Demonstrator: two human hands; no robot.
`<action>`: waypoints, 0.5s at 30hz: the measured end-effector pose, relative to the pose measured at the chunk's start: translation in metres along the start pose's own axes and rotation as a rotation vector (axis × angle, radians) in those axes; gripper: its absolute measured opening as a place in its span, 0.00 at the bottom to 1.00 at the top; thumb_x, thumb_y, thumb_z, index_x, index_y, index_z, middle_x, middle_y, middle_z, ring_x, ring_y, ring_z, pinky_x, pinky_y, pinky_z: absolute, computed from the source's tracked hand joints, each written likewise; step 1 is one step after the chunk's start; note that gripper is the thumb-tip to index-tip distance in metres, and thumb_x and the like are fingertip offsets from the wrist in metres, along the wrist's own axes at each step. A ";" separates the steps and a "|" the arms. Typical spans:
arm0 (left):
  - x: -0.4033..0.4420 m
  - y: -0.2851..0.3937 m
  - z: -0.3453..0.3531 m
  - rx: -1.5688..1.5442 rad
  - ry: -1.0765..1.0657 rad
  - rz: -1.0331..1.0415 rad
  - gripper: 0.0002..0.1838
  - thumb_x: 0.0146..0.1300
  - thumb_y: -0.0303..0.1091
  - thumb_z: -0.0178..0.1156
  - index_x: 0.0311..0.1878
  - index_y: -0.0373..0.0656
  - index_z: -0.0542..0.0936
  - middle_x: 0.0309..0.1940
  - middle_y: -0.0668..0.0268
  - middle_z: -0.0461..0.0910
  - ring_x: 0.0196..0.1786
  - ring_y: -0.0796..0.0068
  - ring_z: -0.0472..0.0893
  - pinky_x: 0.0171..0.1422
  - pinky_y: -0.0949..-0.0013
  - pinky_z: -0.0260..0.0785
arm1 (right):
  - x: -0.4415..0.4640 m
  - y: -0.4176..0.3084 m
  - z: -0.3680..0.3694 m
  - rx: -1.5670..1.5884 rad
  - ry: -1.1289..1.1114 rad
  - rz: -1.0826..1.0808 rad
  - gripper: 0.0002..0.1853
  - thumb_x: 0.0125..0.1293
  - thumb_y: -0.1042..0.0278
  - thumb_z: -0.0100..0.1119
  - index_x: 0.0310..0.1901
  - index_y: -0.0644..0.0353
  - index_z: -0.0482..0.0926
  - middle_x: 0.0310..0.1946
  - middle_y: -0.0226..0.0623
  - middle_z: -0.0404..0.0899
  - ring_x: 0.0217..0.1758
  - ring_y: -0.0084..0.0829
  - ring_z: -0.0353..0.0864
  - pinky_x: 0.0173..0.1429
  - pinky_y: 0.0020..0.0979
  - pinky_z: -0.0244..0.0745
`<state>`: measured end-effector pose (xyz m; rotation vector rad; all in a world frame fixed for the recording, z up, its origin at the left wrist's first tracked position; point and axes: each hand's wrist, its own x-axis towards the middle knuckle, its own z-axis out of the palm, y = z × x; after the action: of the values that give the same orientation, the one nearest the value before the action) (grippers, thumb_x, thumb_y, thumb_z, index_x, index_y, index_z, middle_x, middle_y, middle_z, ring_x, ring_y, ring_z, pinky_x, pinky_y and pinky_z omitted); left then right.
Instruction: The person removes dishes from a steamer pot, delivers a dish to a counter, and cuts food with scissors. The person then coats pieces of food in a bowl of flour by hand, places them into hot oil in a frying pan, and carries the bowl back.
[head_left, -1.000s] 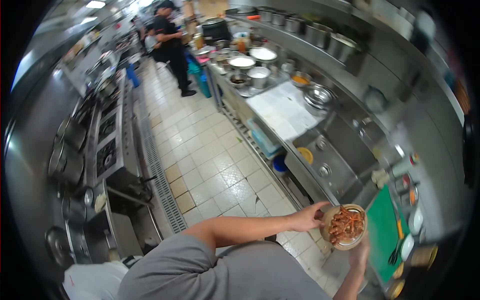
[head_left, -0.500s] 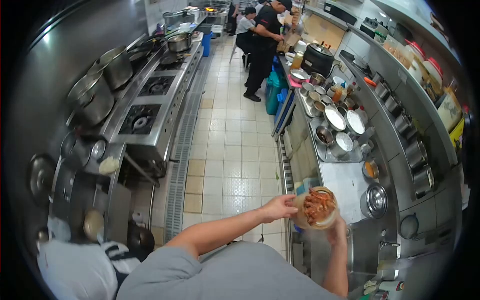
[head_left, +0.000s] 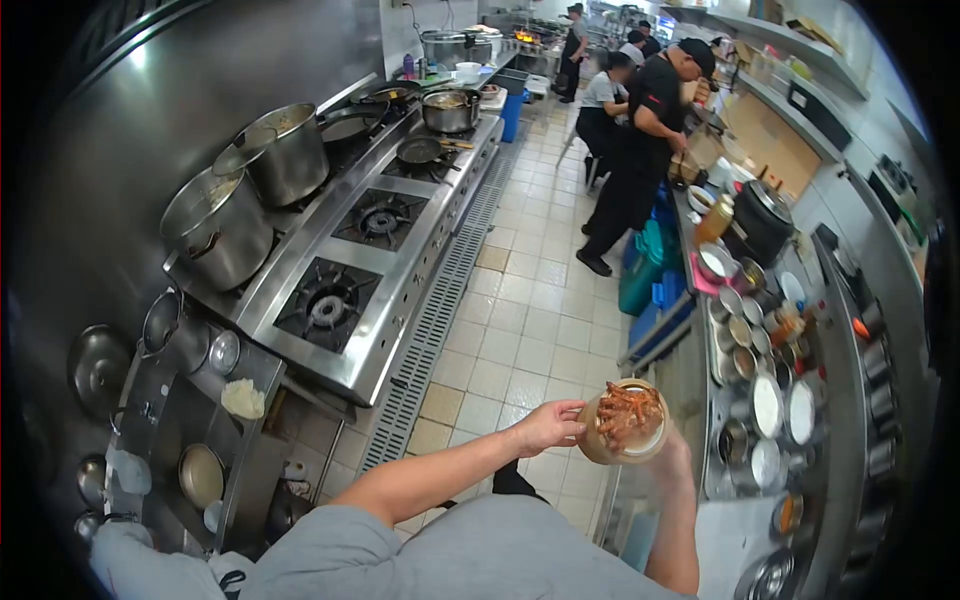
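Note:
In front of me I carry a round tan steamer basket (head_left: 590, 443), tilted slightly. Inside it, reddish-brown chicken feet (head_left: 630, 415) are piled up in a pale-rimmed dish. The fingers and thumb of my left hand (head_left: 550, 426) grip the basket's left edge. On the opposite side my right hand (head_left: 676, 460) supports it; its fingers are partly hidden and blurred.
To the left runs a gas stove (head_left: 345, 300) with tall pots (head_left: 218, 228) behind the burners. A counter with sauce bowls (head_left: 767, 405) lies to the right. A person in black (head_left: 645, 150) stands ahead beside a teal bin (head_left: 640, 270). Tiled floor (head_left: 500, 345) runs between.
My view has swung right-to-left and forward, so the stove looks larger and the counter sits further right. The steamer basket stays held in both hands at nearly the same spot.

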<state>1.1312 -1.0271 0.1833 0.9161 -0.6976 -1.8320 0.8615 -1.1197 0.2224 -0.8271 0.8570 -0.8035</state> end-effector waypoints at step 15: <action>0.227 0.309 -0.312 -0.037 0.311 0.228 0.28 0.77 0.33 0.60 0.77 0.44 0.67 0.68 0.65 0.76 0.69 0.69 0.77 0.73 0.52 0.74 | 0.538 -0.100 0.204 -0.247 -0.263 0.224 0.20 0.80 0.53 0.51 0.64 0.57 0.74 0.60 0.38 0.80 0.61 0.36 0.81 0.69 0.48 0.74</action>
<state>1.4765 -1.3812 0.1833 1.0247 -0.5467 -1.4578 1.2394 -1.5646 0.2224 -1.0083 0.8046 -0.3855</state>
